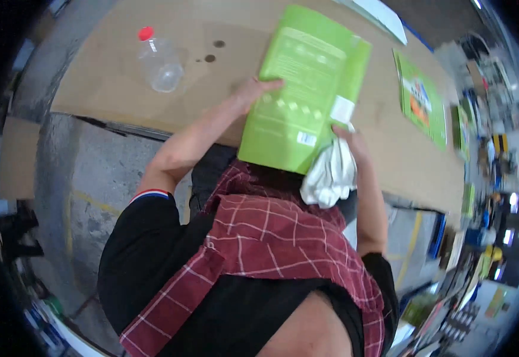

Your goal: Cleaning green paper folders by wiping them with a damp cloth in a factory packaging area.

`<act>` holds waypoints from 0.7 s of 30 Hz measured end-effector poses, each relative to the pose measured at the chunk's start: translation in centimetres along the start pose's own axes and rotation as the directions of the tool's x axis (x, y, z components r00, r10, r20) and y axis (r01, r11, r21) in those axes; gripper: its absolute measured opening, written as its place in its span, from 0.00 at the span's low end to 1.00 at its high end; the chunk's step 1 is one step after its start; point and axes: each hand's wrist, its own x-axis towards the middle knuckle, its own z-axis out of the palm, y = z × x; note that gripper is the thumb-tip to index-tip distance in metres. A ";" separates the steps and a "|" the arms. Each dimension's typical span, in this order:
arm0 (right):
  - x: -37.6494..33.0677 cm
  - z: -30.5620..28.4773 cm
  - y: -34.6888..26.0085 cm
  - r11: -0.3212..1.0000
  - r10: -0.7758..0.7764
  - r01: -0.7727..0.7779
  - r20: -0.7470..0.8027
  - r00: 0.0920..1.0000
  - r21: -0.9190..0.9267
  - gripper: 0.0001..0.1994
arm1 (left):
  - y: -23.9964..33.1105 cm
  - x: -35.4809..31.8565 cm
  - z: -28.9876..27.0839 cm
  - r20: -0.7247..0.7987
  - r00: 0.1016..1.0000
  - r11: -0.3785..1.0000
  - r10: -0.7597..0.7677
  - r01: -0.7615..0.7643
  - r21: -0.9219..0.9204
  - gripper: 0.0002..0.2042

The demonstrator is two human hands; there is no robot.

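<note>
A flat, bright green printed carton (298,89) is tilted in front of me over the near table edge. A narrow folded side panel runs down its right side, with a white patch on it. My left hand (256,93) grips its left edge, thumb on the face and fingers hidden behind. At its lower right, my right hand (351,143) is closed on a crumpled white cloth (332,174), its thumb against the carton's edge. The cloth hangs below that hand.
A clear plastic bottle (163,64) with a red cap is on the brown table (108,77), to the left. Another green printed carton (423,98) lies flat at the right. A white flat item (381,16) sits at the far edge. Cluttered shelving (485,113) stands beyond.
</note>
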 end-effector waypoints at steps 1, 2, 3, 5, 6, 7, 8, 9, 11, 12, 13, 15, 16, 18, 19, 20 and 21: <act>3.5 -1.5 2.9 0.999 0.043 -0.042 0.016 0.999 -0.014 0.24 | -1.2 2.1 -0.7 -0.012 0.992 0.984 -0.129 0.126 -0.125 0.22; 6.4 -3.0 6.5 0.996 0.082 -0.081 0.041 0.996 -0.025 0.26 | -2.5 3.3 -0.9 0.027 0.987 0.982 -0.157 0.159 -0.103 0.22; 7.3 -2.9 7.5 0.995 0.095 -0.095 0.026 0.995 -0.006 0.26 | -3.7 4.0 -1.6 -0.051 0.992 0.993 -0.118 0.116 -0.038 0.21; 7.8 -1.8 8.3 0.985 -0.028 0.026 -0.011 1.000 -0.170 0.24 | -4.4 4.4 -0.8 -0.109 0.991 0.996 -0.083 0.087 0.034 0.21; 7.8 -1.5 8.2 0.987 -0.020 0.017 -0.018 1.000 -0.159 0.24 | -4.4 3.8 -0.4 -0.150 0.989 0.998 0.001 0.010 0.069 0.20; 7.7 -1.5 8.0 0.989 0.013 -0.013 -0.006 1.000 -0.150 0.26 | -4.5 3.6 -0.2 -0.188 0.978 0.992 0.086 -0.067 0.106 0.20; 7.5 -1.5 7.8 0.989 0.046 -0.045 0.007 0.999 -0.142 0.29 | -4.9 3.8 -0.3 -0.180 0.981 0.993 0.075 -0.056 0.109 0.20; 7.5 -1.6 7.7 0.989 0.056 -0.055 0.004 0.998 -0.135 0.29 | -5.0 3.7 -0.4 -0.195 0.975 0.985 0.108 -0.078 0.156 0.21; 7.2 -1.8 7.7 0.955 -0.066 0.066 0.008 0.998 -0.290 0.29 | -5.4 3.9 -0.4 -0.204 0.971 0.976 0.127 -0.086 0.201 0.21; 6.5 -1.9 7.2 0.956 -0.046 0.047 0.008 0.999 -0.289 0.29 | -4.4 3.4 0.3 -0.191 0.975 0.967 0.110 -0.061 0.246 0.23; 5.7 -1.9 5.7 0.837 -0.101 0.002 -0.152 0.983 -0.548 0.28 | -4.1 2.9 0.5 -0.189 0.977 0.957 0.096 -0.039 0.289 0.24; 4.4 -3.1 2.4 0.742 -0.290 -0.025 -0.354 0.889 -0.670 0.27 | -4.8 3.9 -0.9 -0.269 0.954 0.900 0.135 -0.004 0.436 0.25; 3.9 -4.1 1.0 0.815 -0.356 0.043 -0.440 0.824 -0.577 0.27 | -5.5 4.2 -1.5 -0.322 0.927 0.813 0.191 0.034 0.581 0.26; 2.3 -3.1 -1.5 0.891 -0.434 0.262 -0.524 0.733 -0.372 0.27 | -5.7 3.6 -1.8 -0.374 0.911 0.795 0.177 0.091 0.600 0.26; 1.5 -2.4 -2.0 0.856 -0.468 0.491 -0.649 0.600 -0.164 0.28 | -5.3 3.8 -1.5 -0.395 0.900 0.768 0.185 0.119 0.629 0.26; 1.7 -0.9 -0.3 0.817 -0.571 0.494 -0.531 0.626 -0.297 0.27 | -5.5 3.8 -1.4 -0.394 0.904 0.774 0.166 0.128 0.620 0.26; 2.1 1.0 2.3 0.752 -0.655 0.506 -0.399 0.642 -0.422 0.27 | -5.4 3.9 -1.2 -0.369 0.911 0.775 0.185 0.096 0.625 0.26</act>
